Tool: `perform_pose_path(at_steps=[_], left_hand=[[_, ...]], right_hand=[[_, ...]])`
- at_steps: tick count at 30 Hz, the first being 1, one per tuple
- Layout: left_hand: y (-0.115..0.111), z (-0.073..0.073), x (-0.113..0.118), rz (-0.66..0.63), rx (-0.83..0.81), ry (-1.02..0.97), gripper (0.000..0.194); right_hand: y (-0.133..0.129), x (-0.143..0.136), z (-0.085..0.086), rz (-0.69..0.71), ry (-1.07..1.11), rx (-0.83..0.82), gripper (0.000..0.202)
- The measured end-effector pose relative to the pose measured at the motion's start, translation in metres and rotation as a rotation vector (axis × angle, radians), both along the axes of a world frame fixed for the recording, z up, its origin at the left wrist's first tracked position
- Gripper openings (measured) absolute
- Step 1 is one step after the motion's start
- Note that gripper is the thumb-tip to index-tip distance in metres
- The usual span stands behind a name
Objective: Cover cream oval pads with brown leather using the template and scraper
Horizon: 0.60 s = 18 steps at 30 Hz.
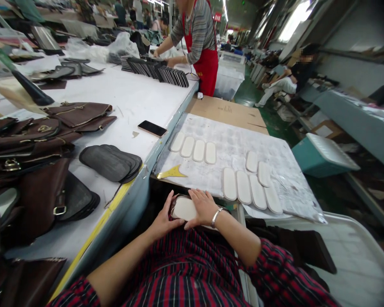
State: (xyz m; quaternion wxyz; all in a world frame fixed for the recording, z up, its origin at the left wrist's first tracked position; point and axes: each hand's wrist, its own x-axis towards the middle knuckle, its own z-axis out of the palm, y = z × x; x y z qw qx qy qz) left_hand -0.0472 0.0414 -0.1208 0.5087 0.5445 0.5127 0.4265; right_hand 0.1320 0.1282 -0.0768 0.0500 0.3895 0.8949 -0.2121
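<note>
My plaid shirt [192, 273] lies just below my left fingers [168, 202] and right fingers [199, 197], which grip the white oval panel [183, 208] between them, its long axis running crosswise, equally near both.

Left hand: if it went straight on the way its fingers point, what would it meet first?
The left hand would probably meet the near edge of the board, with the yellow piece just beyond; the hand's height against that edge is unclear.
</note>
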Motion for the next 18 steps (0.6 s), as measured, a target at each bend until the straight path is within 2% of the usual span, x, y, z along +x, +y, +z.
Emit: perform_pose_path(at_steps=[5,7,9,12,14,16,18], left_hand=[[0.004,-0.001,-0.003,-0.012,-0.005,0.009,0.088],[0.003,0.0,-0.004,-0.041,0.002,0.049,0.086],[0.0,0.004,-0.006,-0.069,0.021,0.113,0.083],[-0.004,0.017,-0.007,-0.042,0.107,0.378,0.087],[-0.002,0.032,-0.002,-0.037,0.261,0.648,0.094],[0.006,0.048,0.012,-0.124,0.448,0.853,0.099],[0.019,0.06,0.033,-0.286,0.568,0.937,0.104]], right_hand=[[0.004,-0.023,0.001,0.031,0.016,0.002,0.116],[0.005,-0.017,0.008,0.024,0.026,0.004,0.113],[0.003,0.003,0.019,-0.029,0.044,-0.001,0.107],[-0.01,0.055,0.036,-0.203,0.102,0.049,0.101],[-0.031,0.091,0.041,-0.332,0.171,0.133,0.096],[-0.06,0.117,0.037,-0.521,0.267,0.193,0.074],[-0.092,0.126,0.025,-0.754,0.332,0.144,0.042]])
